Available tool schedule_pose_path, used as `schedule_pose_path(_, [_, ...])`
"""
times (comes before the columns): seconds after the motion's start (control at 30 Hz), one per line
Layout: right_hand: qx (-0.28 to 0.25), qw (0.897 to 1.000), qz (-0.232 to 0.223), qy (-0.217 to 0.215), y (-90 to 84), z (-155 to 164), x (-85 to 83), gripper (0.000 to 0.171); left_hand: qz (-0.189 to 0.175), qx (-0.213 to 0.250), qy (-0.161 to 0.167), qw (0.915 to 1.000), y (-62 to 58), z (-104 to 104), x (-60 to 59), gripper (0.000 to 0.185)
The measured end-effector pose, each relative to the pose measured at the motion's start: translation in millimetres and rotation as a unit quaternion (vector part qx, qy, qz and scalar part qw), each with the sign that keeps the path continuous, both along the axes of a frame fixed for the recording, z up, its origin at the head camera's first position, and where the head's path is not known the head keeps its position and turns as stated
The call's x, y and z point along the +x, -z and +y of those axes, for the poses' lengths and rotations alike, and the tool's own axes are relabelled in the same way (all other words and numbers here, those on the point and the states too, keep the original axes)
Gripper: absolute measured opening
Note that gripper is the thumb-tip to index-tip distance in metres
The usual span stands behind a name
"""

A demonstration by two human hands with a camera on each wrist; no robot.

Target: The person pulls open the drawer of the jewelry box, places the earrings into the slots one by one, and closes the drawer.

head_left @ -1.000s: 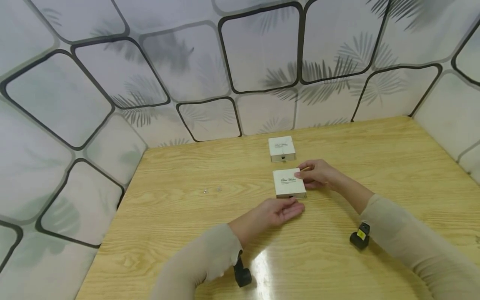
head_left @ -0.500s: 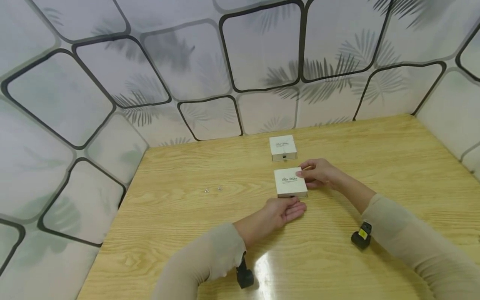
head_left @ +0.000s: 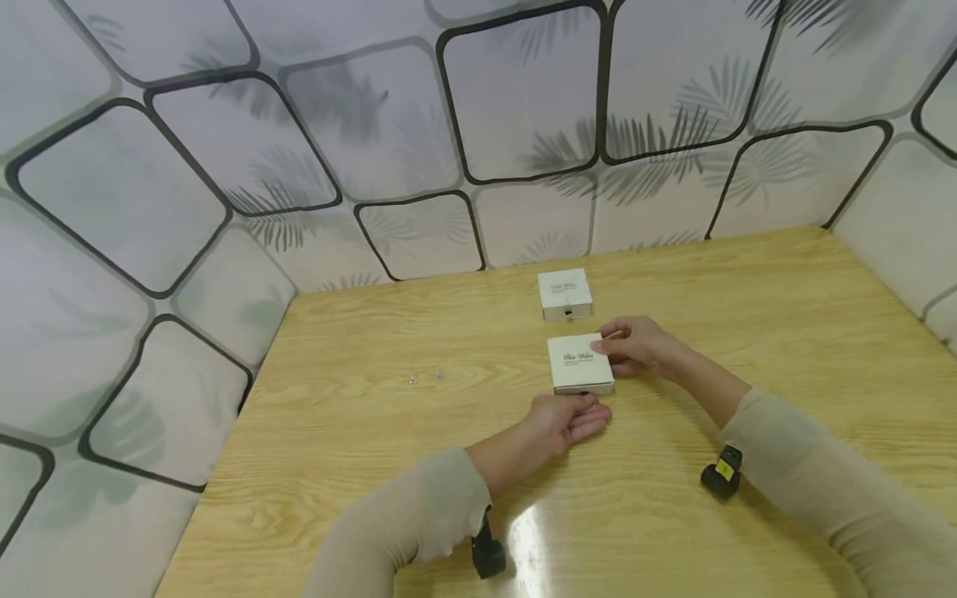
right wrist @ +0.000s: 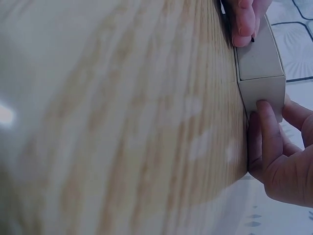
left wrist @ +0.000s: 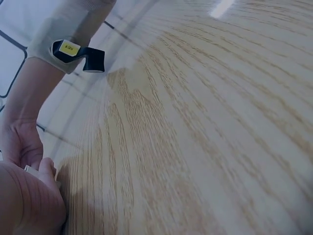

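White card box (head_left: 579,363), drawer type, lies mid-table (head_left: 359,432), steadied at its right edge by the right hand (head_left: 635,346), fingers curled. Left hand (head_left: 568,418), relaxed, touches the front tab. Step judged: drawer about to be drawn; a pinch and straight pull are called for.

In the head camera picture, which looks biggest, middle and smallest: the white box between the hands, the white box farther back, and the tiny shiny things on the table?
1. Near white box, looks biggest.
2. Far white box, slightly smaller-looking; it sits farther away, so they may really match.
3. Tiny shiny things, clearly smallest.
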State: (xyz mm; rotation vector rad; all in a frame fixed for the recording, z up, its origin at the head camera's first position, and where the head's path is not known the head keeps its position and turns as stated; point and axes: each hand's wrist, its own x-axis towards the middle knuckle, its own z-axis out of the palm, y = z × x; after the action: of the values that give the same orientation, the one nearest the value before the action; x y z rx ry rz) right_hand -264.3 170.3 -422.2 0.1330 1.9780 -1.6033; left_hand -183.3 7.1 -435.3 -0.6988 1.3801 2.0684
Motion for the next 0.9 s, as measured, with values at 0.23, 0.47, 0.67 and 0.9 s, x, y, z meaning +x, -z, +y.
schedule_pose_path(0.23, [0.004, 1.0, 0.003, 0.002, 2.5, -0.3, 0.6, 0.054, -0.002, 0.005, 0.003, 1.0, 1.6, -0.6, -0.5, 0.017])
schedule_pose_path(0.47, [0.0, 1.0, 0.005, 0.003, 4.4, -0.5, 0.0, 0.055, 0.002, 0.001, 0.009, 1.0, 4.7, -2.4, -2.5, 0.017])
schedule_pose_path(0.67, [0.006, 1.0, 0.011, -0.002, 6.1, 0.1, -0.3, 0.054, 0.004, -0.001, 0.012, 0.9999, 5.4, -3.1, -2.8, 0.017])
schedule_pose_path(0.9, [0.007, 1.0, 0.026, -0.012, 6.0, 1.6, 1.6, 0.052, 0.001, 0.001, 0.006, 1.0, 5.5, -3.8, -2.6, 0.015])
